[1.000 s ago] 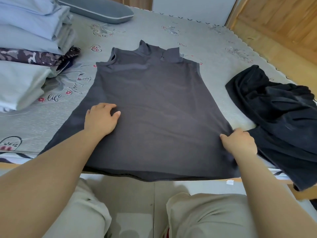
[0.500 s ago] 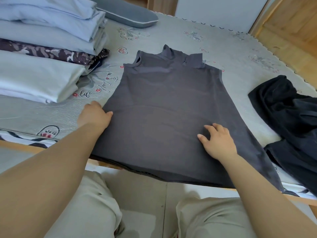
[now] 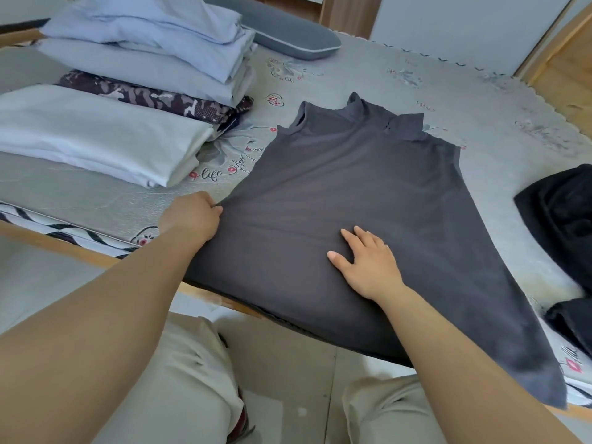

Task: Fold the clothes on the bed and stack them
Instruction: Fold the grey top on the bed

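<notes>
A dark grey sleeveless garment [image 3: 352, 187] lies spread flat on the bed [image 3: 416, 84], collar at the far end, hem hanging over the near edge. My left hand [image 3: 190, 216] grips the garment's left edge, fingers curled into the cloth. Flat on the cloth near the middle lies my right hand [image 3: 368, 261], fingers straight. A stack of folded clothes [image 3: 128, 91] stands at the left: pale blue pieces, a camouflage one, a white one.
A crumpled black garment [image 3: 563, 225] lies at the right edge of the bed. A grey pillow [image 3: 275, 27] is at the far end. The bed's wooden rail [image 3: 64, 245] runs along the near side. My knees are below it.
My left hand slid from the cloth's middle to its left edge and took hold. My right hand let go of the right edge and moved onto the middle. The view swung left.
</notes>
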